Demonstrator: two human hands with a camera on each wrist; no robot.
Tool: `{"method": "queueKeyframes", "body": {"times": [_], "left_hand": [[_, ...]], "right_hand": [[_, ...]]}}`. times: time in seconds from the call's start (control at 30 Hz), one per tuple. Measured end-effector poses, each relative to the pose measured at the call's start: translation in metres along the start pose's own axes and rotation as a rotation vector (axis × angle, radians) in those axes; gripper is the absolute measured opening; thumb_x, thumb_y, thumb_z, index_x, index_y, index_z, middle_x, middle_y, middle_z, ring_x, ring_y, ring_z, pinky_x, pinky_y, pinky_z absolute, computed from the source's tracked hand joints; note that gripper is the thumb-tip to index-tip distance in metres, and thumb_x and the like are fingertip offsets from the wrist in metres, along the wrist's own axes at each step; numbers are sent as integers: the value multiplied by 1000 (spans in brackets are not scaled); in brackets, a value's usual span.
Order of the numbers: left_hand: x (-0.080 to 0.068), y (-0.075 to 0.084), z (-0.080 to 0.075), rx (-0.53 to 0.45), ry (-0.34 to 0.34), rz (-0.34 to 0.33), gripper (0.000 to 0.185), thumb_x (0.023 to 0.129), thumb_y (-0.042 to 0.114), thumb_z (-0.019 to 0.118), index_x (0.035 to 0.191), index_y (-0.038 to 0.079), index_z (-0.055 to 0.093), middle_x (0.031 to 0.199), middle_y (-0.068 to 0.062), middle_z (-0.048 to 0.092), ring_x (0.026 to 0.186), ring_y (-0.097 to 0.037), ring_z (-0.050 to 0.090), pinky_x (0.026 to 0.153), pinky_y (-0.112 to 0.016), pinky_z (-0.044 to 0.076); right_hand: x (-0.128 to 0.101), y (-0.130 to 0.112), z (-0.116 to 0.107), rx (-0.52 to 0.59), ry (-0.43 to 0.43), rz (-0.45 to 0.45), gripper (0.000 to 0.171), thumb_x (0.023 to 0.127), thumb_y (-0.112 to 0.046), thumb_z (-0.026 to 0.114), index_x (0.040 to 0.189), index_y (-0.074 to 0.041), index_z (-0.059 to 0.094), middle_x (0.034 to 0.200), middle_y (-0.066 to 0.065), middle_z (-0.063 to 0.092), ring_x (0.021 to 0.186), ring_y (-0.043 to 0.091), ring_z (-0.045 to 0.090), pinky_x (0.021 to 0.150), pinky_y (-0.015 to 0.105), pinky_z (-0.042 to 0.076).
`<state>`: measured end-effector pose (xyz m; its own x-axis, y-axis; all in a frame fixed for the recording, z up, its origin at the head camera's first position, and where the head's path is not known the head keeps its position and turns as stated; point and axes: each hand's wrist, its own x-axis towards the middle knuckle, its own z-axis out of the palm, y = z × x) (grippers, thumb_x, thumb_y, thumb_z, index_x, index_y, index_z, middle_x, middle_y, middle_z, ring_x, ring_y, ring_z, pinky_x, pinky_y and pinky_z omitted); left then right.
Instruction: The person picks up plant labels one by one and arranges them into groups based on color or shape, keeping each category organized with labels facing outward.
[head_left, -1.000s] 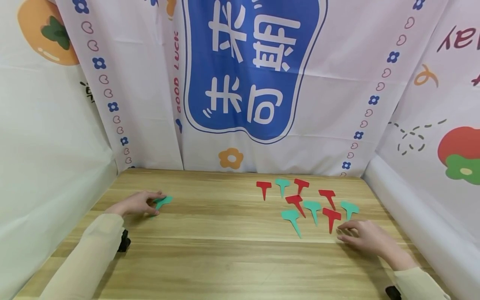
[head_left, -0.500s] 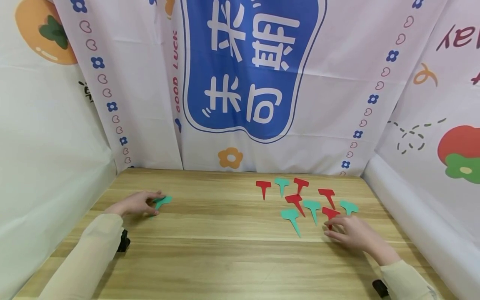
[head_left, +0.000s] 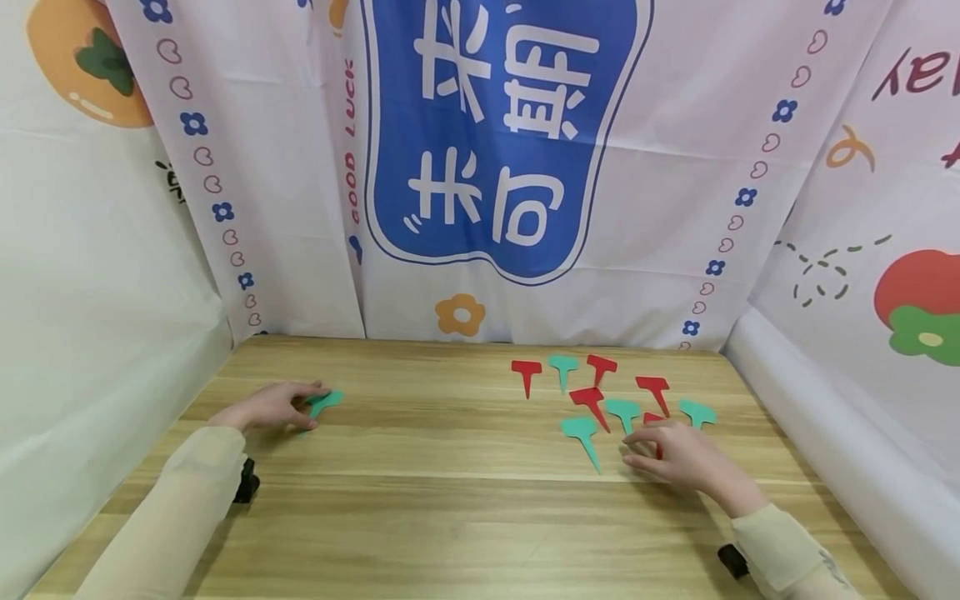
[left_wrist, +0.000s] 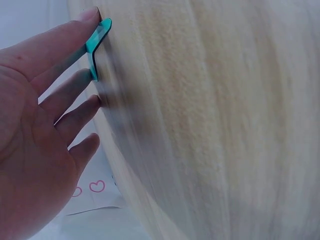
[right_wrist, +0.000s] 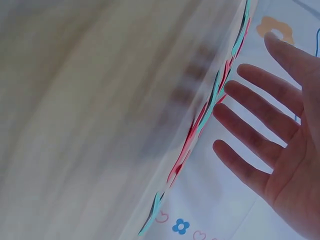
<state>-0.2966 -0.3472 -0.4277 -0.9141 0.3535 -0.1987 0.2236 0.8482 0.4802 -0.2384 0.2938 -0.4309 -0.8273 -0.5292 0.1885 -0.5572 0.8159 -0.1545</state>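
On the table's left side my left hand (head_left: 273, 406) rests with its fingertips at a green T-shaped plant label (head_left: 327, 402). The left wrist view shows the thumb and fingers (left_wrist: 75, 92) fairly straight, the label (left_wrist: 95, 45) right at their tips. To the right, my right hand (head_left: 678, 454) hovers with spread fingers over a red T-shaped plant label (head_left: 654, 419), partly covering it. Nothing is held in it. Just ahead of its fingertips are a green label (head_left: 622, 408) and another green label (head_left: 581, 430). Edge-on red and green labels (right_wrist: 187, 145) show in the right wrist view.
Behind the right hand lie more labels: a red one (head_left: 652, 384), a green one (head_left: 697, 412), a red pair overlapping, and others farther back. A printed cloth (head_left: 465, 283) hangs along the wooden table's (head_left: 450, 517) back edge, with white cloth at both sides.
My right hand has moved left from beside the labels to over the front red one, covering part of it. The left hand and its green label have stayed put.
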Motion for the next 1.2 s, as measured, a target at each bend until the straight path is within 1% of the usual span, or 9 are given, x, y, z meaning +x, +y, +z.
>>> {"method": "queueKeyframes", "body": {"times": [0.07,0.17,0.23,0.3,0.37,0.6,0.77,1.0,1.2], "left_hand": [[0,1,-1,0,-1,0,70,81,31,74,139,5,46,151,-25,26,134,-54,21,102,-72,21],[-1,3,-1,-6,0,-2,69,81,30,74,139,5,47,151,-25,26,135,-54,21,103,-71,21],[-2,4,-2,-6,0,0,69,81,30,74,139,5,47,151,-25,26,134,-54,22,102,-71,21],[-2,4,-2,-8,0,-3,68,81,29,74,139,5,47,151,-25,27,134,-54,22,103,-71,22],[-2,4,-2,-8,-1,-3,68,81,29,74,139,5,47,151,-25,27,134,-53,23,103,-70,23],[-3,4,-2,-14,-5,-5,68,81,28,74,139,5,47,151,-25,26,134,-54,23,103,-70,23],[-2,3,-1,-20,-6,-2,68,81,28,74,139,5,47,151,-25,26,134,-53,23,103,-70,22],[-2,1,0,-29,-12,-2,68,81,28,74,139,6,46,152,-25,24,135,-53,21,103,-70,22],[0,-1,-1,-32,-3,-13,69,81,28,74,140,6,46,152,-24,24,135,-52,22,104,-70,21]], "right_hand": [[3,-2,2,-22,3,-8,29,82,-43,71,100,-20,74,95,-7,72,72,7,62,69,29,54],[8,-4,4,-58,9,-21,30,82,-45,70,100,-21,74,93,-8,70,80,10,64,70,30,54],[10,-7,5,-67,7,-23,30,82,-46,70,100,-22,74,91,-9,69,79,11,63,68,29,53],[13,-9,6,-66,0,-20,30,82,-46,69,100,-23,74,91,-9,69,77,10,61,65,27,51],[15,-11,6,-72,-5,-17,29,82,-47,69,100,-24,74,92,-10,69,81,11,63,66,29,52],[24,-18,9,-66,-19,-12,30,82,-49,68,100,-26,74,100,-10,71,92,14,66,73,34,56],[29,-21,13,-50,-34,-27,30,82,-48,68,102,-26,73,105,-8,70,99,17,66,80,37,55],[36,-28,14,-70,-37,-66,28,80,-45,72,97,-22,73,101,-6,69,95,19,66,79,39,56],[43,-31,16,-73,-29,-45,26,78,-43,75,90,-21,74,98,-7,68,90,16,65,72,34,56]]}}
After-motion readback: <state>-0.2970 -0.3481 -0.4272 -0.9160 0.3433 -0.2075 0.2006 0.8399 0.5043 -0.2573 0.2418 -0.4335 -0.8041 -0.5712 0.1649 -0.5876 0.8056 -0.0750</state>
